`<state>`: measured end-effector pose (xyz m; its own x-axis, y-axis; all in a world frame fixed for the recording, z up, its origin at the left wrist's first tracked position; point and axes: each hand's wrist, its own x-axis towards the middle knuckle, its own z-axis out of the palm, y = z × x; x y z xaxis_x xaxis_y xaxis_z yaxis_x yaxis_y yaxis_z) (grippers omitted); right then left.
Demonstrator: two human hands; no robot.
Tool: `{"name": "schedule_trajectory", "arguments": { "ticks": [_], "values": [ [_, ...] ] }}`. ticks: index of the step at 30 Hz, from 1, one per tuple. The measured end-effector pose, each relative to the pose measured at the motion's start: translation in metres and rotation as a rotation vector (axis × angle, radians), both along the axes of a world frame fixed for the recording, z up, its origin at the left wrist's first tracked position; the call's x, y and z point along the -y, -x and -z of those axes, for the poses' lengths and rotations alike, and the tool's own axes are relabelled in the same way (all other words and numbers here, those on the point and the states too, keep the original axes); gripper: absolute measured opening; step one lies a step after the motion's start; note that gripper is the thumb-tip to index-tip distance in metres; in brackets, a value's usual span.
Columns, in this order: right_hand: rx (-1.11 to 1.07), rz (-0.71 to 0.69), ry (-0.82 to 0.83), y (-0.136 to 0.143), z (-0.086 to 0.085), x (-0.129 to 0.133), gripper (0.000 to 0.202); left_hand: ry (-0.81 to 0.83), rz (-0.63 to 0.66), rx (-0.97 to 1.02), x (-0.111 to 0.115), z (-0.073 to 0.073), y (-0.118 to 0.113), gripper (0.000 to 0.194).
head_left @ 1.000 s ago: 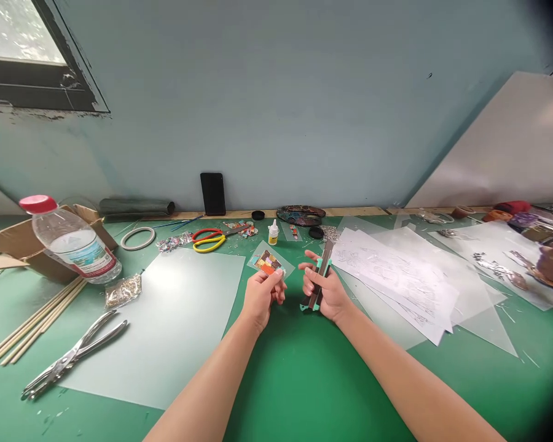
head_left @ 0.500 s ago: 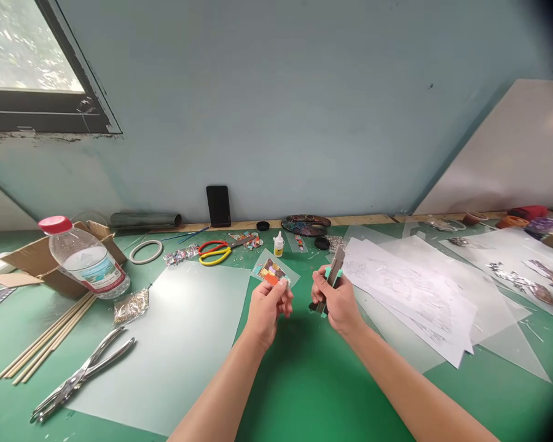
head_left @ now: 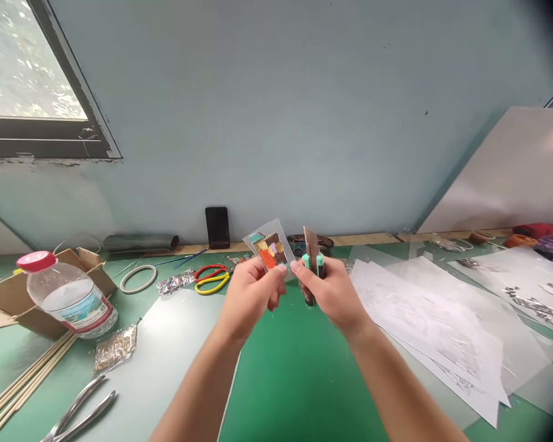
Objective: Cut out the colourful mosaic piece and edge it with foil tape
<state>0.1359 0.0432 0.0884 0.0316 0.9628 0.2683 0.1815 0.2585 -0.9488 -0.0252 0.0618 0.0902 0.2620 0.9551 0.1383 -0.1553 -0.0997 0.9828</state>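
Observation:
My left hand [head_left: 254, 285] pinches the lower edge of a small translucent sheet [head_left: 280, 228]. A patchwork of orange, yellow, brown and teal pieces [head_left: 270, 250] sits on that sheet, its lower part behind my fingers. In my right hand [head_left: 329, 288] is a utility knife [head_left: 311, 248] with a turquoise and black handle, its broad blade pointing up. My right thumb reaches to the sheet's right corner, close to my left thumb. Both hands are raised over the green tabletop [head_left: 290, 368], fingers closed.
To the left are a water bottle [head_left: 76, 301], a cardboard box [head_left: 50, 319], wooden sticks [head_left: 27, 380], metal pliers [head_left: 80, 411] and a bag of small beads [head_left: 115, 348]. Red-and-yellow scissors [head_left: 212, 281] and a dark phone [head_left: 217, 227] stand farther back. Drawn-on papers [head_left: 424, 319] lie right.
My hands have come together and up, bringing the sheet and knife close side by side. My right thumb now meets the sheet's corner. The view has tilted up slightly.

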Motion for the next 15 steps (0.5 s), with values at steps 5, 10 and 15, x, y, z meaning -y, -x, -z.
{"name": "schedule_trajectory", "arguments": {
  "ticks": [5, 10, 15],
  "values": [
    [0.131, -0.048, -0.071, -0.011, 0.005, 0.003, 0.043, 0.017, 0.203, -0.154, -0.002, -0.005, 0.012, 0.043],
    [0.398, -0.053, -0.344, -0.027, 0.015, -0.01, 0.067, 0.108, 0.005, 0.206, 0.0, -0.009, 0.002, 0.039],
    [0.511, -0.058, -0.515, -0.034, 0.023, -0.015, 0.053, 0.145, -0.017, 0.327, 0.009, -0.017, -0.005, 0.039]
  ]
}}
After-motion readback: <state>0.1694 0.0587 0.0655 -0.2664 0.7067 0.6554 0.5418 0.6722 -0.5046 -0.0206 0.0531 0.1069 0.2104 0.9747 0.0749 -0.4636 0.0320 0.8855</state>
